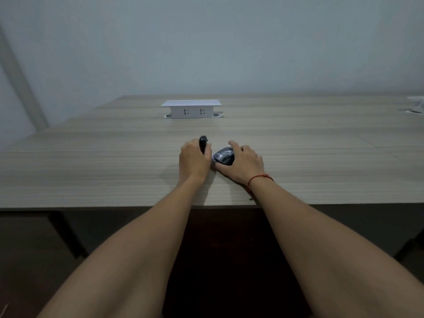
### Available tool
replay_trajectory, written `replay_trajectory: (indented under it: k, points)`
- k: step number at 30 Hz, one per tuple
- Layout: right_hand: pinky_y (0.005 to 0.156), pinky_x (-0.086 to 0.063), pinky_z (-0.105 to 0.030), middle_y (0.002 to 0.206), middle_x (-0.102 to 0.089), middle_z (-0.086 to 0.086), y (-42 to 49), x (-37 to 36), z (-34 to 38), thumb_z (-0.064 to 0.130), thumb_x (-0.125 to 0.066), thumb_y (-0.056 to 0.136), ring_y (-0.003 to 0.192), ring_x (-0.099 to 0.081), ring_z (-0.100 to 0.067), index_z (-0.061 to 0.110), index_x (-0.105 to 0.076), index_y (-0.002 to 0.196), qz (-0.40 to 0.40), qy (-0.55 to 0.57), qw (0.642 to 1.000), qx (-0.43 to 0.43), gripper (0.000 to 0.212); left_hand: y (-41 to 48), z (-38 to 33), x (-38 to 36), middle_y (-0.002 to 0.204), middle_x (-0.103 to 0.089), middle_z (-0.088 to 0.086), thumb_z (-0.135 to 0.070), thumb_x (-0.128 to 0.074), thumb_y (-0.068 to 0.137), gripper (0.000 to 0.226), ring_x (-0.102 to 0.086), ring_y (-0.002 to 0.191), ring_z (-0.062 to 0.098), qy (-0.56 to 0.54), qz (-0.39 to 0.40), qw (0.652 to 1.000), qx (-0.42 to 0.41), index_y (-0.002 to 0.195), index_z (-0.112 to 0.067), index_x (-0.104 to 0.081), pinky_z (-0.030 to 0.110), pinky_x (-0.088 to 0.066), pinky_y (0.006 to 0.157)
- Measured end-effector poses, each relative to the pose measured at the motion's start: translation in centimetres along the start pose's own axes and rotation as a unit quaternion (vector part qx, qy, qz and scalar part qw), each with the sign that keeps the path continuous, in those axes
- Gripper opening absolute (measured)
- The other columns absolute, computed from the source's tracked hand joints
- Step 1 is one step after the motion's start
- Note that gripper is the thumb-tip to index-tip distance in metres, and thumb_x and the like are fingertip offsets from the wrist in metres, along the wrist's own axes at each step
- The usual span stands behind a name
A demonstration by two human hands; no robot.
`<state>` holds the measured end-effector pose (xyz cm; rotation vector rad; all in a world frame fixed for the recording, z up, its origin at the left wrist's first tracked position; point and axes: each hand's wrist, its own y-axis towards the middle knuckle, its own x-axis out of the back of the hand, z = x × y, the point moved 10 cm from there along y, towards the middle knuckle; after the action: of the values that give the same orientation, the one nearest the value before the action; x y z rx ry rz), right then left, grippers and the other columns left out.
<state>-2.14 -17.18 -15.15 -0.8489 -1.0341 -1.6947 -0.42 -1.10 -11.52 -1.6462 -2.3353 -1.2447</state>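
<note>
My left hand (194, 159) grips a small black rounded piece (203, 143) that stands up out of the fist; most of it is hidden by my fingers. Just to its right, my right hand (243, 163) holds a dark grey computer mouse (224, 155) turned on its side on the wooden table (91, 161), fingers curled over its far edge and thumb under its near edge. The two hands are almost touching. A red string bracelet (257, 180) circles my right wrist.
A white raised socket box (191, 109) with two outlets stands at the back of the table, with a cable hole at each end. Another white fitting (416, 105) shows at the far right edge. A plain wall rises behind; the table's front edge runs below my forearms.
</note>
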Motion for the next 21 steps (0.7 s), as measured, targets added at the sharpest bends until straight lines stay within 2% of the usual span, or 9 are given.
replay_trajectory:
  k: [4, 6, 10, 15, 18, 21]
  points:
    - [0.106, -0.03, -0.043, 0.134, -0.04, -0.014, -0.3, 0.5, -0.1, 0.081, -0.05, 0.073, 0.124, -0.04, -0.032, 0.03, -0.033, 0.145, -0.007, -0.043, 0.999, -0.011, 0.091, 0.3, -0.3, 0.2, 0.077, -0.063, 0.012, -0.03, -0.058, 0.091, 0.032, -0.059, 0.073, 0.025, -0.03, -0.004, 0.999, 0.019, 0.076, -0.001, -0.062, 0.034, -0.046, 0.063]
    - [0.111, -0.026, -0.046, 0.144, -0.035, -0.013, 0.0, 0.0, -0.1, 0.081, -0.053, 0.07, 0.134, -0.036, -0.032, 0.028, -0.037, 0.142, 0.015, -0.022, 1.0, 0.003, 0.091, 0.2, -0.5, 0.3, 0.075, -0.06, 0.01, -0.028, -0.059, 0.091, 0.03, -0.056, 0.07, 0.023, -0.042, -0.005, 0.999, 0.024, 0.073, -0.004, -0.06, 0.031, -0.04, 0.062]
    - [0.112, -0.028, -0.047, 0.147, -0.044, -0.003, 0.4, -0.3, -0.1, 0.076, -0.057, 0.073, 0.133, -0.044, -0.027, 0.027, -0.033, 0.146, 0.046, 0.016, 0.998, 0.047, 0.091, 0.1, 0.2, 0.9, 0.074, -0.063, 0.013, -0.027, -0.06, 0.091, 0.033, -0.057, 0.069, 0.024, -0.068, -0.019, 0.997, 0.033, 0.074, 0.001, -0.062, 0.035, -0.048, 0.063]
    - [0.111, -0.028, -0.045, 0.141, -0.041, -0.013, 0.2, -0.5, -0.2, 0.079, -0.043, 0.079, 0.13, -0.039, -0.032, 0.038, -0.024, 0.149, 0.041, -0.042, 0.998, 0.033, 0.084, 0.1, -0.1, 2.1, 0.073, -0.061, 0.011, -0.026, -0.06, 0.091, 0.033, -0.057, 0.071, 0.023, -0.09, -0.041, 0.995, 0.014, 0.076, 0.002, -0.063, 0.034, -0.048, 0.067]
    - [0.11, -0.029, -0.046, 0.142, -0.038, -0.016, 0.2, -0.6, -0.1, 0.077, -0.038, 0.082, 0.13, -0.037, -0.033, 0.035, -0.019, 0.151, 0.036, -0.064, 0.997, 0.013, 0.082, 0.1, -1.4, 2.4, 0.073, -0.059, 0.006, -0.026, -0.059, 0.092, 0.029, -0.055, 0.071, 0.018, -0.107, -0.05, 0.993, -0.009, 0.078, -0.001, -0.063, 0.028, -0.045, 0.067]
    - [0.112, -0.025, -0.047, 0.145, -0.034, -0.017, -0.2, -0.7, -0.1, 0.067, -0.035, 0.09, 0.134, -0.034, -0.034, 0.029, -0.017, 0.152, 0.042, -0.05, 0.998, 0.008, 0.075, -0.1, -2.1, 1.1, 0.08, -0.064, 0.009, -0.026, -0.058, 0.093, 0.026, -0.058, 0.076, 0.02, -0.092, -0.023, 0.995, -0.026, 0.083, -0.003, -0.065, 0.028, -0.048, 0.071]
